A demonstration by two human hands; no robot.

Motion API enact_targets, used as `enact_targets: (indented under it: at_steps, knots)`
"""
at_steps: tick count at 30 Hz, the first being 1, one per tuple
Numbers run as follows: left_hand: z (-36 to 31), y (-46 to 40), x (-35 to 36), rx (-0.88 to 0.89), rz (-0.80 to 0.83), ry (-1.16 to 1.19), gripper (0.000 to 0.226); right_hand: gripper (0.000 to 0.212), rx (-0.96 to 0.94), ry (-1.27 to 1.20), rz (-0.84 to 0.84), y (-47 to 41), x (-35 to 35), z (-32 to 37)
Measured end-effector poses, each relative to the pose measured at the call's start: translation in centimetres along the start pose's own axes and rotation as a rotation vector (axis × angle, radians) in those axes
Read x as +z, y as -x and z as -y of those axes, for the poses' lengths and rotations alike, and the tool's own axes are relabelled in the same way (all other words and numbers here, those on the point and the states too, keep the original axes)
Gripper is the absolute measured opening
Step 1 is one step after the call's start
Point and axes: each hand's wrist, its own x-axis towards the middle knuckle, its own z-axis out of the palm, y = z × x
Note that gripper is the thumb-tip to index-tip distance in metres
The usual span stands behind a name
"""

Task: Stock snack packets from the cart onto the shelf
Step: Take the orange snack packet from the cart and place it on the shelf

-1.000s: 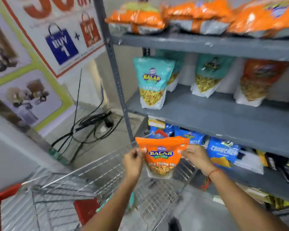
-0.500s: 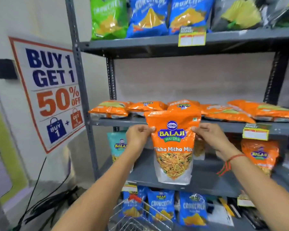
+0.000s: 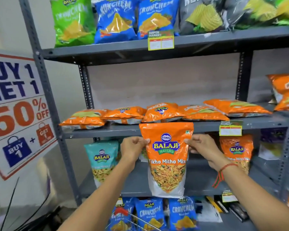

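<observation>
Orange glossy Balaji Tikha Mitha Mix pouch (image 3: 167,157) upright between both hands, before grey metal shelf (image 3: 207,126) edge. Left hand (image 3: 132,148) pinches its left upper side; right hand (image 3: 200,146) pinches the right.

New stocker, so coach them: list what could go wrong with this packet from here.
The Tikha Mitha Mix packet hangs from a two-hand pinch, left hand and right hand, at its upper edges; it may slip. Lifted higher, it might nudge the flat orange packets overhanging the shelf edge off.
</observation>
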Motion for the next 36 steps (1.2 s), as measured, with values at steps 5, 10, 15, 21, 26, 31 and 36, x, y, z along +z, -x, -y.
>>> enact_targets:
  at_steps: [5,10,15,21,26,31,36]
  knots:
    - [4.6,-0.9,5.1,-0.108,0.051,-0.019,0.019,0.017,0.073,0.063,-0.006,-2.5,-2.2,-5.7]
    - [8.6,-3.0,11.3,-0.159,0.088,-0.062,0.024,0.029,0.108,0.167,-0.024,-6.9,-5.4,-11.6]
    - [12.1,-5.9,16.4,-0.222,0.089,-0.095,0.037,0.029,0.133,0.248,-0.038,-11.0,-7.4,-16.5]
    - [14.9,-9.8,21.1,-0.262,0.037,-0.127,0.029,0.025,0.209,0.225,-0.059,-15.5,-8.4,-21.4]
    - [16.4,-11.8,23.1,-0.281,0.016,-0.153,0.023,0.027,0.255,0.156,-0.062,-17.4,-8.6,-23.7]
    - [17.4,-12.4,24.1,-0.282,-0.004,-0.126,0.022,0.024,0.287,0.107,-0.076,-18.1,-8.3,-24.6]
    - [16.8,-11.3,23.1,-0.329,-0.012,-0.057,0.008,0.02,0.27,0.084,-0.171,-17.4,-7.3,-23.5]
